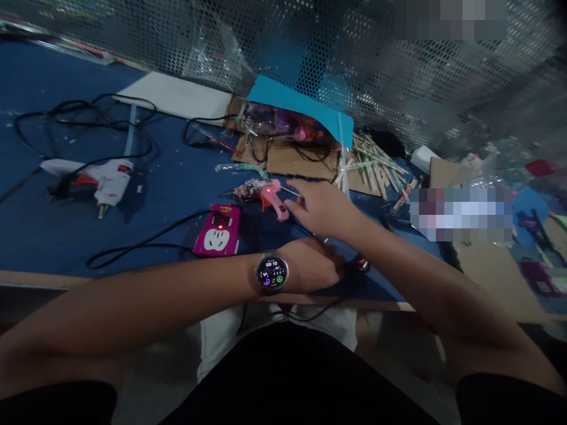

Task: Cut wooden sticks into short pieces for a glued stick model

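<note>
My right hand (321, 206) reaches forward over the blue table (53, 236), fingers stretched out beside a small pink glue gun (273, 198), the fingertips almost touching its handle. It holds nothing. My left hand (316, 264), with a round watch (271, 272) on the wrist, lies near the table's front edge under the right forearm. Its fingers curl around something small and dark that I cannot make out. A pink power socket (218, 231) with a red light lies just left of the glue gun, its black cable (133, 245) running off to the left.
A white glue gun (100, 180) lies at the left among looping black cables. Cardboard (287, 158), a teal sheet (301, 109), a clear plastic bag and a pile of wooden sticks (374, 165) crowd the back. A perforated metal screen (398, 77) stands behind. More cardboard lies at the right.
</note>
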Demonstrator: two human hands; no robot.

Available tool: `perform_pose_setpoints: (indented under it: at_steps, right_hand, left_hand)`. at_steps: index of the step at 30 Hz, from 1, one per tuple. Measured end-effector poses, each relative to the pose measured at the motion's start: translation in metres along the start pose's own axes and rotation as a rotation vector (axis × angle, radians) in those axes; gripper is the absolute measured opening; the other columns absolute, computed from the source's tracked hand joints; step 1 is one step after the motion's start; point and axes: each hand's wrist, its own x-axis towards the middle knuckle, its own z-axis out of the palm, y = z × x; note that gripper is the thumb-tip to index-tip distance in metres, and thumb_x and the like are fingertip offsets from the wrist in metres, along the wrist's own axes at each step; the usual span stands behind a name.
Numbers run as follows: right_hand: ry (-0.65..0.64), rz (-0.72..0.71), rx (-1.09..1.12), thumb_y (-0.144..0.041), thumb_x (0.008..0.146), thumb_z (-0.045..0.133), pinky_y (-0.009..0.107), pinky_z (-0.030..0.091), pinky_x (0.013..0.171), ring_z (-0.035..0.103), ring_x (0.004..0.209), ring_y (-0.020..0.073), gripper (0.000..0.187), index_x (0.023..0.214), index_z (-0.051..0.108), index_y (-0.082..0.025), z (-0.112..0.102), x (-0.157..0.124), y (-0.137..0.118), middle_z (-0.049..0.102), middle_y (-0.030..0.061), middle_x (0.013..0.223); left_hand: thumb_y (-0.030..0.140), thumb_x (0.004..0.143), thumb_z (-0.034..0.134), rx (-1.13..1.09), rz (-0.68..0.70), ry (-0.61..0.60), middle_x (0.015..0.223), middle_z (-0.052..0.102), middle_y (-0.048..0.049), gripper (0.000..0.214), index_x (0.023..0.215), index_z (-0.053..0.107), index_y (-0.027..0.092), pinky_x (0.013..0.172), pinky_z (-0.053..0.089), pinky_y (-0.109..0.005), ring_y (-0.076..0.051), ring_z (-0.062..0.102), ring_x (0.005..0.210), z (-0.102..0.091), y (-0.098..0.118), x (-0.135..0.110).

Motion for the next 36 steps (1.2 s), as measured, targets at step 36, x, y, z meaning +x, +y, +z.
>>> perform_pose_setpoints:
  at_steps: [36]
  right_hand:
    - [0.033, 0.005, -0.090, -0.029, 0.102, 0.072, 0.036, 0.046, 0.086, 0.071, 0.097, 0.0257, 0.018, 0.113, 0.081, -0.019, 0.007, -0.051, 0.120, 0.081, 0.0094, 0.107]
  left_hand:
    - [0.030, 0.110, 0.064, 0.114, -0.348, -0.282, 0.094, 0.082, -0.0109, 0.023, 0.096, 0.076, 0.016, 0.070, 0.051, -0.039, -0.031, 0.081, 0.092, -0.030, -0.012, 0.006]
